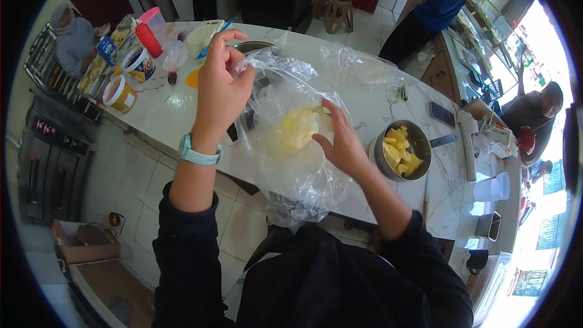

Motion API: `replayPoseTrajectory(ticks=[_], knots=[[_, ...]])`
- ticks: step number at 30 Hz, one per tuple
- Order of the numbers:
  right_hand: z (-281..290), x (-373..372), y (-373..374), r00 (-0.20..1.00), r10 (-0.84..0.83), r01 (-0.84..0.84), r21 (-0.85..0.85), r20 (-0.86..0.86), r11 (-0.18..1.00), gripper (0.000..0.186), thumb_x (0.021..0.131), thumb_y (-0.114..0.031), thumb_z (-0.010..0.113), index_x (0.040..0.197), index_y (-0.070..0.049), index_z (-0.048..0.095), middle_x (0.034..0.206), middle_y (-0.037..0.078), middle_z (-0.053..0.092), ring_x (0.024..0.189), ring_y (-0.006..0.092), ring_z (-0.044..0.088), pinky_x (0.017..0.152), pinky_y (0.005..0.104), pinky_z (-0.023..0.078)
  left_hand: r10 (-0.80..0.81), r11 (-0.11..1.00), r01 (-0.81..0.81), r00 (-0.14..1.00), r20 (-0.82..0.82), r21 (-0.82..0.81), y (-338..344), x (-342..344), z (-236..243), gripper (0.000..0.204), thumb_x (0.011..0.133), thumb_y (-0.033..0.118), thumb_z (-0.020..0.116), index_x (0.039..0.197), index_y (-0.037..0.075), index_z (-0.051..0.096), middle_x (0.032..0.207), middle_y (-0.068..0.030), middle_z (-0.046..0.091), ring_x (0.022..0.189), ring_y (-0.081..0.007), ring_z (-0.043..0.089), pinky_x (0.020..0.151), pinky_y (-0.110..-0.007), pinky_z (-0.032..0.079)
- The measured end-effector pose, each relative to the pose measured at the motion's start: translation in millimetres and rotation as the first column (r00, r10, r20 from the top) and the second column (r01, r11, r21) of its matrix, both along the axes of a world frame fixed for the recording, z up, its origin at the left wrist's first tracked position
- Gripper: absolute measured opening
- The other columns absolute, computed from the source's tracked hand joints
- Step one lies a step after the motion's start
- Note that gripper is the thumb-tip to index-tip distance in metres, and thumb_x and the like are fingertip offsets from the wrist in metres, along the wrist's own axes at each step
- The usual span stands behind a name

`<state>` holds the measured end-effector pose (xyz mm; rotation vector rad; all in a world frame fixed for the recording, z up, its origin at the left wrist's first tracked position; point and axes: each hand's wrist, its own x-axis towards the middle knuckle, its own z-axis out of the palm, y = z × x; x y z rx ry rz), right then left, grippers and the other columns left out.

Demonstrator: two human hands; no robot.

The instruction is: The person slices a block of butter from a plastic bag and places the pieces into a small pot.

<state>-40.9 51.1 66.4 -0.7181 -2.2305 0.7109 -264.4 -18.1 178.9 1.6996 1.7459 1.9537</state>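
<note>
Right hand (345, 146) pressed on bagged yellow dough (296, 129), left hand (220, 88) grip pinching plastic bag (291, 85) rim, counter edge (182, 155) just below

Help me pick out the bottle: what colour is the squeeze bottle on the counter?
Red squeeze bottle, clearest in the head view.

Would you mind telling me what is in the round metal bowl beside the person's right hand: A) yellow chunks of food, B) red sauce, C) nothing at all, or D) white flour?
A: the round metal bowl, on the white counter just right of the right hand, holds a heap of yellow chunks.
</note>
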Motion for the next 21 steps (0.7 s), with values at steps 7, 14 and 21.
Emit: replayPoseTrajectory(ticks=[7, 14, 21], knots=[[-46.4, 80.8, -79.0, 0.774, 0.075, -0.311, 0.274, 0.629, 0.910, 0.034, 0.090, -0.034, 0.060, 0.116, -0.014, 0.059, 0.100, 0.010, 0.062, 0.103, 0.0292, 0.058, 0.092, 0.0384, 0.045, -0.224, 0.666, -0.024, 0.947, -0.231, -0.746, -5.2, -24.6, 61.3, 0.020, 0.086, 0.019, 0.065, 0.078, 0.000, 0.066, 0.067, 0.0026, 0.054, 0.058, -0.0087, 0.045, 0.055, -0.024, 0.037], [141.7, 64.5, -5.7, 0.921, -0.045, -0.168, -0.500, -0.386, 0.850, 0.019, 0.095, -0.017, 0.062, 0.105, 0.000, 0.060, 0.064, -0.004, 0.050, 0.061, 0.0060, 0.055, 0.058, 0.0235, 0.048, -0.830, 0.487, 0.857, 0.514, 0.218, -0.166, -7.3, 19.4, 87.2, 0.045, 0.087, 0.027, 0.063, 0.123, 0.002, 0.052, 0.125, -0.0111, 0.055, 0.117, -0.0197, 0.051, 0.102, -0.035, 0.037], [177.5, 22.3, -11.4, 0.615, 0.225, -0.503, -0.155, -0.755, 0.850, 0.105, 0.069, -0.040, 0.084, 0.145, -0.005, 0.022, 0.135, 0.017, 0.040, 0.120, 0.0272, 0.049, 0.103, 0.0386, 0.040, -0.119, 0.987, 0.155, 0.885, -0.450, 0.044, 18.9, 43.9, 39.2, 0.075, 0.075, -0.016, 0.049, 0.144, 0.007, 0.030, 0.148, -0.0095, 0.036, 0.129, -0.0255, 0.045, 0.103, -0.038, 0.043]])
